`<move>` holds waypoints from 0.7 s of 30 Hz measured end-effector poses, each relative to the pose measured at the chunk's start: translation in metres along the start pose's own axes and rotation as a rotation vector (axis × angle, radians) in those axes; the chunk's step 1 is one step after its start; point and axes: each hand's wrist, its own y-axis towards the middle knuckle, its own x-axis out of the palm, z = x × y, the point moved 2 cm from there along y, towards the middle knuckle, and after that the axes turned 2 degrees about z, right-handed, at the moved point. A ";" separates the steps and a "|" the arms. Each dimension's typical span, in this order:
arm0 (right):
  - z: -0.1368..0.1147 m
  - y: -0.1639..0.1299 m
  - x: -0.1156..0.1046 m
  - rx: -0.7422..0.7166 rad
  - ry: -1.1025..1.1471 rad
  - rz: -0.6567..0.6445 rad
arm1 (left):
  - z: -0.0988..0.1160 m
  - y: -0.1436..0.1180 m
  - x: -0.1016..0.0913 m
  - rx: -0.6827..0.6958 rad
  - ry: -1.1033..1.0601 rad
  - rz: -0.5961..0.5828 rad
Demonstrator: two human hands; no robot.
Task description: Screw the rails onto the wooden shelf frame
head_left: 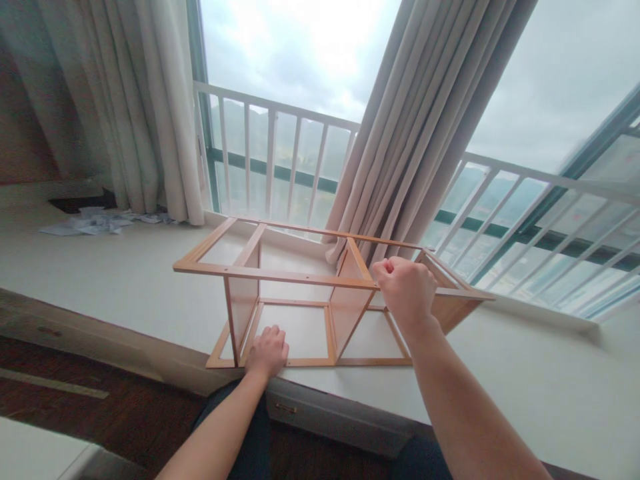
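A light wooden shelf rack (pixel 300 273) lies on its side on the white windowsill, with its flat boards standing between two open ladder-like side frames. Around the near rail of the lower side frame, the fingers of my left hand (pixel 269 350) are curled, close to the left board. My right hand (pixel 407 287) is closed in a fist at the near rail of the upper frame, just above where the middle board (pixel 347 303) meets it. Whatever the right fingers pinch is hidden or too small to name.
Crumpled white paper or plastic (pixel 93 221) lies at the sill's far left. Beige curtains (pixel 415 120) hang behind the rack, before windows with a white railing (pixel 280 110). Drawers with a small handle (pixel 286 407) sit under the sill edge. A white surface (pixel 35 450) shows at lower left.
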 end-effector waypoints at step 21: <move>0.017 0.015 -0.012 -0.122 0.144 0.061 | -0.002 0.000 0.002 -0.011 -0.031 -0.003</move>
